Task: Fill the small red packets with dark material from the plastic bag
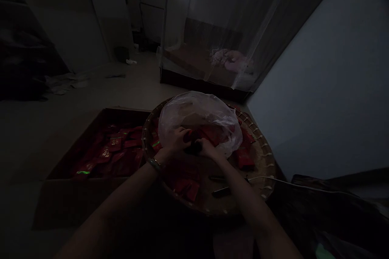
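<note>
The left hand (174, 141), a bangle (154, 164) on its wrist, and the right hand (206, 149) sit close together at the lower edge of a clear plastic bag (197, 113). Their fingers are curled inward, not spread, around a dark patch at the bag's mouth. It is too dim to tell whether they are pinching anything.

The bag lies on a round woven bamboo tray (267, 158), at 12 o'clock from the hands, with red packets (244, 158) inside it and scattered around it at 3 and 6 o'clock. Two slim black-handled tools (220, 191) lie on the tray at 5 o'clock, too dark to name, and a white cable (291, 183) crosses the tray's rim at 4 o'clock.

At 9 o'clock, touching the tray, an open cardboard box (75, 206) holds more red packets (109, 149). Beyond, at 12 o'clock, a mosquito net (212, 20) hangs around a low bed with pink bedding (232, 60).
</note>
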Demonstrator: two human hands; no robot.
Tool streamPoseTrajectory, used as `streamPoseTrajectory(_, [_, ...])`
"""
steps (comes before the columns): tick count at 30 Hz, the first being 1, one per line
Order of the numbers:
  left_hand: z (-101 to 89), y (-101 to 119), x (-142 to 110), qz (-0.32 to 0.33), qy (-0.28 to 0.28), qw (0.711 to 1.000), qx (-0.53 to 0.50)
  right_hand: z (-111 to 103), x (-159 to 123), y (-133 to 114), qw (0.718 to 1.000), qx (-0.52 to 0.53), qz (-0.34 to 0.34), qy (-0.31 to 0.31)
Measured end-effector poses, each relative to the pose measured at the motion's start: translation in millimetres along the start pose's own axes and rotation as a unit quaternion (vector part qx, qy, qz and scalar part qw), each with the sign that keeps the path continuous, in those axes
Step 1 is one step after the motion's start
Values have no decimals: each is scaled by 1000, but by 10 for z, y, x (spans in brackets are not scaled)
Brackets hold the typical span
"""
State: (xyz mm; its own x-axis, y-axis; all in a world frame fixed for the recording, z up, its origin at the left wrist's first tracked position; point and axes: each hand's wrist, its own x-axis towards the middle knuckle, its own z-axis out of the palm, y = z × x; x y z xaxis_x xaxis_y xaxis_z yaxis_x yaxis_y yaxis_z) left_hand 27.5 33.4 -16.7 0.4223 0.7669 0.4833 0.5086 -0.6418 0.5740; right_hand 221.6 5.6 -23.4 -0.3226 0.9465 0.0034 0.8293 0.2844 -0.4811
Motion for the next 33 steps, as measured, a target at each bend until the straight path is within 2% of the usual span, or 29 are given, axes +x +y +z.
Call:
streamPoseTrajectory(4, [-18,17,-1,-9,-4,1000,-6,-15,5,18,999,2,15,31])
streamPoseTrajectory(8, [-18,19,-10,-10,-5,1000,-17,-119,-15,40,995,50,36,76])
streamPoseTrajectory(16, [26,-27,-21,-10,-21,1000,-7,-530,-99,-82,967,205,110,103])
streamPoseTrajectory(18, [41,-36,-25,-11,-25,1000,-8,-657,-84,-173,966,210,106,110])
streamPoseTrajectory(22, [65,-43,-26,-12,-26,999,-21,-818,16,-390,977,164,38,130])
streamPoseTrajectory(25, [59,-41,-20,-20,-33,999,-29,-823,97,-509,983,145,10,109])
streamPoseTrajectory(28, [48,-42,-14,-31,-43,998,-27,-775,137,-546,983,161,9,92])
streamPoseTrajectory(33, [57,-63,-9,-28,-37,999,-8,-693,135,-471,959,257,72,93])
